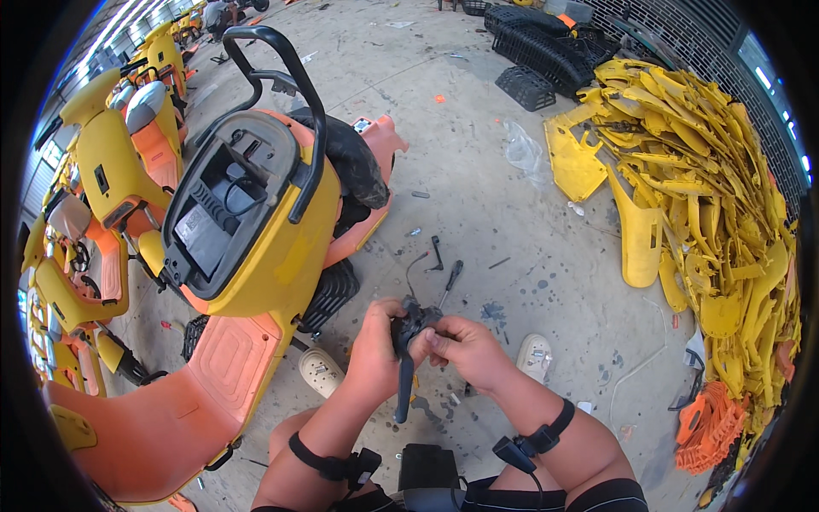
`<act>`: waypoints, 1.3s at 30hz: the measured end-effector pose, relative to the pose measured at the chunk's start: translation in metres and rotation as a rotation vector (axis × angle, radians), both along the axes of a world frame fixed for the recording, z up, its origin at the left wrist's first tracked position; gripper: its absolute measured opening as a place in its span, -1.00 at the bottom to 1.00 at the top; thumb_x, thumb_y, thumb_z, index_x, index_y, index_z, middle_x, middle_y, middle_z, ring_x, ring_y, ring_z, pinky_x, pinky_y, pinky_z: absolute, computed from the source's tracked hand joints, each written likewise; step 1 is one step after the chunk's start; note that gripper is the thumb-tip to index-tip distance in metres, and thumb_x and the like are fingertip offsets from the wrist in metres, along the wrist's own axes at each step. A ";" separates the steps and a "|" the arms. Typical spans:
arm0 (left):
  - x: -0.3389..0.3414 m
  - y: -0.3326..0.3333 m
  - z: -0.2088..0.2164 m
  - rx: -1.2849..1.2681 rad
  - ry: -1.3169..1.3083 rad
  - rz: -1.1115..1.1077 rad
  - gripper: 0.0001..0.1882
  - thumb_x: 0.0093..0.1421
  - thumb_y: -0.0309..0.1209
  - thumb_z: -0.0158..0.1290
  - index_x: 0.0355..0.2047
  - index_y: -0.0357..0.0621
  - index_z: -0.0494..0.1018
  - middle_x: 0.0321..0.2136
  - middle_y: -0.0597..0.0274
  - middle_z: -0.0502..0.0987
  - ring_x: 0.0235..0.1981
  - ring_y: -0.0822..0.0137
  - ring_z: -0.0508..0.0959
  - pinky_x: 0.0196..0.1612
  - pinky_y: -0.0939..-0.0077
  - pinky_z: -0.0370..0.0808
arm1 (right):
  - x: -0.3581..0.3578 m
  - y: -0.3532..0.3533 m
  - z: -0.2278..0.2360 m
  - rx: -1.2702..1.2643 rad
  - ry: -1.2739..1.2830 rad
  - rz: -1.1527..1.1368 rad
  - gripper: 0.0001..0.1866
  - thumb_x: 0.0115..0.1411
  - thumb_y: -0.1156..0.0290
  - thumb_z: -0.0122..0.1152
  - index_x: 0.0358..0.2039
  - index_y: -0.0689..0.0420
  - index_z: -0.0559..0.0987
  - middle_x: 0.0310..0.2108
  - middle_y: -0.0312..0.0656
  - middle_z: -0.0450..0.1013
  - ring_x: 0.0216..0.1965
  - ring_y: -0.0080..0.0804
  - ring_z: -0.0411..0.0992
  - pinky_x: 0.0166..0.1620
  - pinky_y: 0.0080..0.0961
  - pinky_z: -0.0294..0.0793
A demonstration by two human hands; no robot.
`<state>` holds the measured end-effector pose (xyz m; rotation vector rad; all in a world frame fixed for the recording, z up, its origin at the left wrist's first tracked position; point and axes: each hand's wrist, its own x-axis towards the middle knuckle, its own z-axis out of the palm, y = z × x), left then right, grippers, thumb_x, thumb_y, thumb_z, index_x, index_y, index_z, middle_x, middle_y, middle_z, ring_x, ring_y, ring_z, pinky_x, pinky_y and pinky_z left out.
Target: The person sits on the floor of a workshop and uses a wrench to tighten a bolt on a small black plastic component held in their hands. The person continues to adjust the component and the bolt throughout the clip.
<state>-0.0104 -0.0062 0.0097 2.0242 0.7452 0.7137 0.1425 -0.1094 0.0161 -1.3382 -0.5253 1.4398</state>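
A black brake lever (404, 375) with its dark bracket (418, 319) is held above the floor between my hands. My left hand (381, 341) wraps round the bracket, and the lever blade points down toward me. Against the bracket's right side, my right hand (465, 348) is closed in a pinch close to my left fingertips; whatever lies between those fingers is hidden. Just beyond the bracket, a screwdriver (450, 282) with a dark handle shows on the floor. A small black bent part (438, 253) lies farther off, near a thin dark cable (413, 266).
To my left stands a yellow and orange scooter (281, 264) with its seat compartment exposed. More yellow scooters (111, 162) line the far left. A tall pile of yellow panels (699, 188) fills the right, with orange parts (710, 431) below. Black crates (546, 60) lie at the back.
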 end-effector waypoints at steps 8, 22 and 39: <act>0.006 -0.002 0.014 -0.045 -0.067 0.031 -0.44 0.13 -0.38 0.38 0.04 -0.38 0.40 -0.05 0.03 0.46 -0.07 0.22 0.51 0.04 0.34 0.49 | -0.005 -0.007 0.002 0.085 0.102 -0.031 -0.72 0.46 0.21 0.17 -0.12 0.20 0.59 -0.33 -0.29 0.55 -0.36 -0.55 0.43 -0.25 -0.56 0.43; 0.006 -0.010 0.005 -0.287 -0.173 0.004 -0.43 0.23 -0.39 0.34 0.15 -0.44 0.44 0.08 0.05 0.44 0.06 0.29 0.49 0.12 0.45 0.45 | -0.010 -0.014 0.003 0.066 0.226 -0.130 -0.72 0.45 0.25 0.20 -0.05 0.21 0.61 -0.34 -0.35 0.51 -0.38 -0.60 0.40 -0.24 -0.57 0.42; 0.010 -0.017 0.008 0.013 0.024 0.015 -0.48 0.28 -0.45 0.24 0.21 -0.39 0.41 0.03 -0.10 0.46 0.00 0.08 0.54 0.05 0.37 0.49 | 0.000 -0.013 0.007 0.069 -0.512 -0.117 -0.76 0.43 0.34 0.17 -0.02 0.21 0.63 -0.32 -0.28 0.58 -0.35 -0.57 0.45 -0.22 -0.54 0.47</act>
